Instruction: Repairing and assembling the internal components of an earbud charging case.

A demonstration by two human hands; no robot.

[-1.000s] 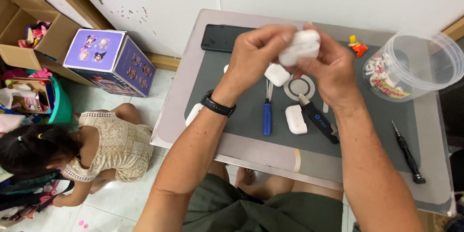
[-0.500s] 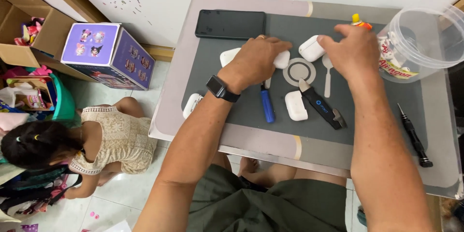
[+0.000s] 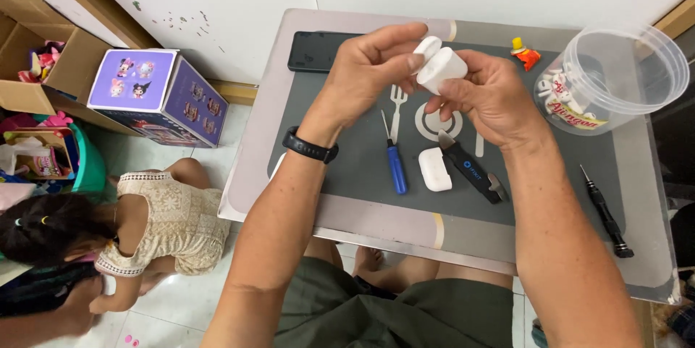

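Head view, read left to right. A seated child in a cream dress [image 3: 163, 225] sits on the floor beside a purple cardboard box printed with cartoon figures [image 3: 163, 94], both well apart from the small grey-topped table [image 3: 289, 138]. On the dark grey mat [image 3: 347, 160] lie a black slab-shaped phone [image 3: 318, 51], a blue-handled screwdriver [image 3: 394, 163], a second small white rounded plastic case [image 3: 434, 169], a black pry tool with a metal tip [image 3: 470, 170] and, far right, a slim black screwdriver [image 3: 604, 210]; a clear round plastic tub [image 3: 622, 73] stands at the mat's right end.

The left hand [image 3: 362, 76], with a black band at its wrist, is curled, thumb and forefinger pinching a small white piece at the top of the white rounded earbud-type case [image 3: 440, 67]. The right hand [image 3: 492, 98] grips the case body from the right and below, fingers closed around it. The case is raised above the mat between both hands, its long axis tilted up toward the right.

Whether the white piece is a hinged lid or a separate part cannot be told; the case's underside is hidden by the fingers.
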